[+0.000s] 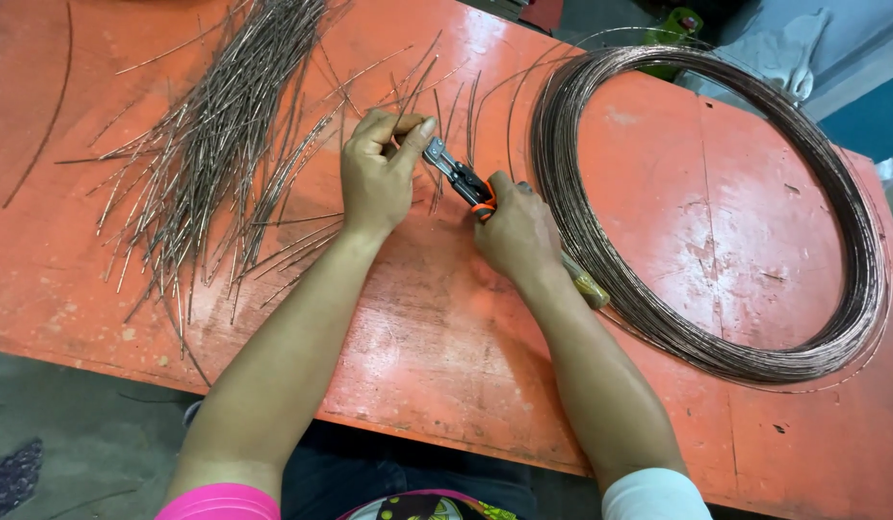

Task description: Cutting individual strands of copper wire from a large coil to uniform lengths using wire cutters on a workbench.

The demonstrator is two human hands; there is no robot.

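The right hand point(517, 234) hides most of the cutter's handles point(583, 284). The pile of cut wires point(215, 135) runs past the top edge.

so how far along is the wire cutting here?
Done: a big pile of cut wire pieces lies on the orange table, left of the hands. In hand: the right hand grips the cutters, whose tip meets the left hand, pinched there. Left: a large wire coil on the right looks thick, so plenty appears uncut.
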